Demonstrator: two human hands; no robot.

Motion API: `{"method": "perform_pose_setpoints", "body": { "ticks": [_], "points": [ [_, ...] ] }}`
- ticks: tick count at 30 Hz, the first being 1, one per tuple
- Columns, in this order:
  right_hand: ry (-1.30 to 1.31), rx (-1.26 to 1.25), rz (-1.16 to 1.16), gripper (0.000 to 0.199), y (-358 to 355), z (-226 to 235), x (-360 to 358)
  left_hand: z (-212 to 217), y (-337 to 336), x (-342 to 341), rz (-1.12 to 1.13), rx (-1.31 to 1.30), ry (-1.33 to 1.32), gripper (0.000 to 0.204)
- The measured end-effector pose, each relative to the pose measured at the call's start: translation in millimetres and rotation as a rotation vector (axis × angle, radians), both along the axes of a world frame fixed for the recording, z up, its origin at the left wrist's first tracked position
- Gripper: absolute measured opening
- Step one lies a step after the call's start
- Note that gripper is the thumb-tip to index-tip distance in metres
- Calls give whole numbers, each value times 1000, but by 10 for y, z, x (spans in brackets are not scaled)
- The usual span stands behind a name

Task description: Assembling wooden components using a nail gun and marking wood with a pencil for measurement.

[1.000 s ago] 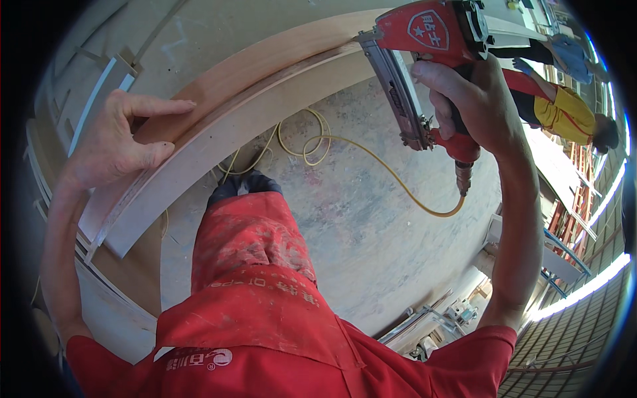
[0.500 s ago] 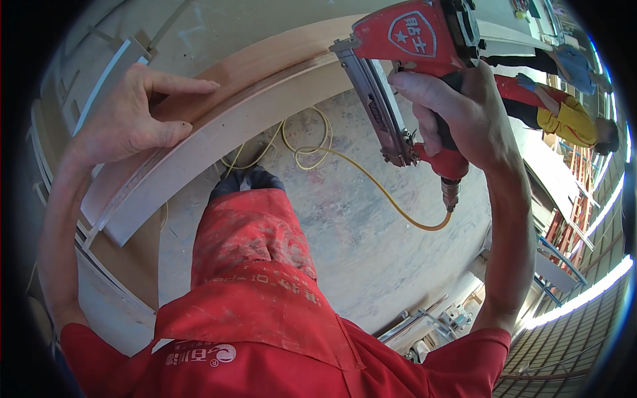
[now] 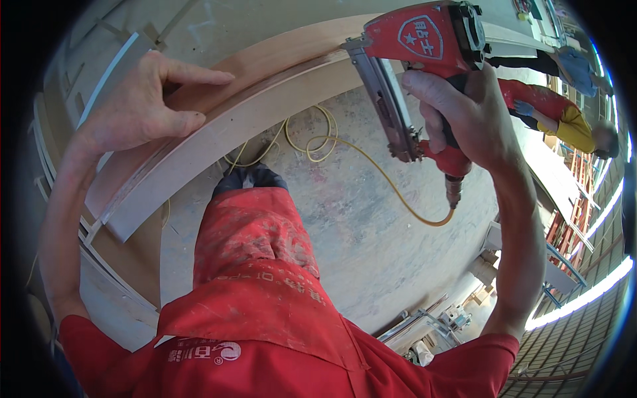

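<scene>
A long wooden board assembly (image 3: 279, 89) runs from the lower left to the upper middle, with a pale upright face and a brownish upper panel. My left hand (image 3: 142, 103) rests at its left part, thumb and forefinger stretched apart; the thumb lies near the edge between the two panels, and the other fingers are mostly hidden. In my right hand (image 3: 468, 113) is a red pneumatic nail gun (image 3: 419, 41), gripped by its handle. Its nose is at the board's upper edge, though contact cannot be told. The metal magazine (image 3: 388, 106) points back toward me.
A yellow air hose (image 3: 391, 189) drops from the gun and loops over the stained floor (image 3: 371, 265) near my feet. More boards (image 3: 119, 265) stand at the left. Two people (image 3: 554, 116) are at the right. Timber and equipment (image 3: 448, 322) lie at the lower right.
My left hand has slid a little to the right along the board. The nail gun, in my right hand, has also shifted slightly right along it.
</scene>
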State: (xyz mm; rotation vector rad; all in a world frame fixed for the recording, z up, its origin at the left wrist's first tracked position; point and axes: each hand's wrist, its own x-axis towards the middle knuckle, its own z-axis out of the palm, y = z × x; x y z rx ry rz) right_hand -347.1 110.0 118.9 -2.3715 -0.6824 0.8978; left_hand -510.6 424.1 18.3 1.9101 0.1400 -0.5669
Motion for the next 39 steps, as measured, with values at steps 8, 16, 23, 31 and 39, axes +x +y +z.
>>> {"method": "perform_pose_setpoints", "body": {
  "ticks": [8,16,23,31,39],
  "points": [
    [60,59,22,29,227,124,-235,126,139,-726,105,254,-135,51],
    [105,30,72,32,397,4,-353,63,362,-1306,169,281,-195,44],
    [59,13,95,33,396,16,-399,39,351,-1318,137,293,-266,42],
    [29,10,111,31,362,-20,-384,-52,308,-1420,57,430,-373,42],
    [14,-52,161,24,416,25,-394,-72,279,-1413,8,529,-470,41]
  ]
}}
